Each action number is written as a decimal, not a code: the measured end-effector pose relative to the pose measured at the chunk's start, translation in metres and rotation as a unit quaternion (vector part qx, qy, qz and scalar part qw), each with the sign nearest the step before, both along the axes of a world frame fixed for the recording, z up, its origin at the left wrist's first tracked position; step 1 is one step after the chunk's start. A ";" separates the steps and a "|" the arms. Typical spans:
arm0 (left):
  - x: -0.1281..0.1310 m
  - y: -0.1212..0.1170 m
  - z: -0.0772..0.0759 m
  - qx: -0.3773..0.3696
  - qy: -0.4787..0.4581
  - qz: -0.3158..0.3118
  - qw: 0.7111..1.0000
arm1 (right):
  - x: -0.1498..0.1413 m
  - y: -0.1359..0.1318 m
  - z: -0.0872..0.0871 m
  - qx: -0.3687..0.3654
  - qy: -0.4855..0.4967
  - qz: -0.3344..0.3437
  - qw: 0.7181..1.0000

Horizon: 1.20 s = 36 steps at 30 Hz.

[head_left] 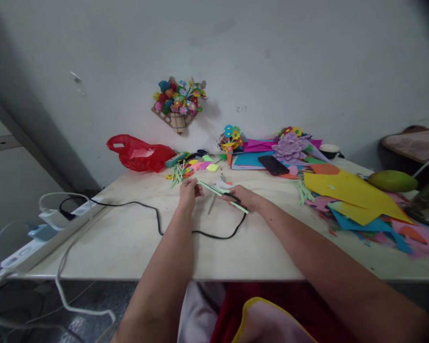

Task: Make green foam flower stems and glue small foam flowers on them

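Note:
In the head view, my left hand (191,191) pinches the far end of a long pale green strip (208,186) above the table. My right hand (240,196) is closed around the black handles of scissors (232,198), whose blades lie along the strip. The strip's near end sticks out below my right hand. A thin greyish stick (211,204) lies on the table between my hands. Just beyond them is a small whitish object (221,184), too blurred to name. Past my left hand lies a pile of pale green strips (178,174).
A black cable (210,235) crosses the table from the power strip (25,255) on the left. A red plastic bag (139,153) sits at the back left. Coloured sheets (350,190), a phone (273,165) and a green mango-like fruit (392,181) are to the right.

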<state>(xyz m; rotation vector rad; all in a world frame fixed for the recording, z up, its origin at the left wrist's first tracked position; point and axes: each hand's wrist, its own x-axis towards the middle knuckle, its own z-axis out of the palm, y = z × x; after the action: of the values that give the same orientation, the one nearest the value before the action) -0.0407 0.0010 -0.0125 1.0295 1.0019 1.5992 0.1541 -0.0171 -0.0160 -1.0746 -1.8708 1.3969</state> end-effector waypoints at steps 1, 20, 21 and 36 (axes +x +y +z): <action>0.000 0.000 0.000 0.002 0.000 -0.004 1.000 | 0.000 0.000 0.000 -0.001 0.001 -0.001 1.000; 0.006 -0.002 -0.001 -0.005 0.001 -0.038 0.999 | -0.001 0.000 0.001 0.020 -0.001 -0.019 1.000; 0.006 -0.002 0.000 -0.005 0.000 -0.037 0.999 | -0.001 0.000 0.001 0.025 -0.003 -0.016 1.000; 0.006 -0.001 -0.001 -0.017 -0.012 -0.034 0.999 | -0.001 0.003 -0.001 0.076 -0.018 -0.001 0.997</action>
<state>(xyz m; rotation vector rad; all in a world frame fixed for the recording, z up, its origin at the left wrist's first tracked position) -0.0349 0.0003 -0.0133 1.0082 0.9645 1.5300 0.1529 -0.0140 -0.0167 -1.0317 -1.9676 1.2196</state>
